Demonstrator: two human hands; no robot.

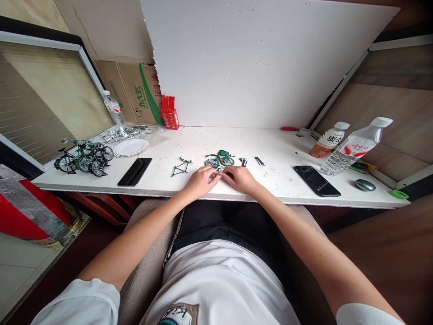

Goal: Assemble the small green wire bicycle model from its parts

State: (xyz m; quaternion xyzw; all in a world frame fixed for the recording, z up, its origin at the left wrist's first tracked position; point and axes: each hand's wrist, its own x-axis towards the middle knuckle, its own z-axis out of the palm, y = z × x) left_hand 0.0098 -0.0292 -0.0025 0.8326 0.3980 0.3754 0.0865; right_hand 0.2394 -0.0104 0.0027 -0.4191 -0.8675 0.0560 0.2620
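Observation:
My left hand (203, 179) and my right hand (239, 179) meet near the table's front edge, fingertips pinched together. Whatever sits between them is too small to make out. Just beyond the fingers lie small toy bicycle wheels (227, 160) and a green bicycle part (222, 153). A green toy bicycle frame (180, 167) lies flat to the left of my left hand. Close behind my right hand is a small dark and silver part (244, 162), with thin green strips (259, 161) farther right.
Several assembled toy bicycles (84, 158) stand at the left by a black phone (135, 172) and white plates (131, 147). To the right are another phone (316, 180), a mouse (365, 184), a water bottle (353, 146) and a drink bottle (329, 140). A white board (250, 67) rises behind.

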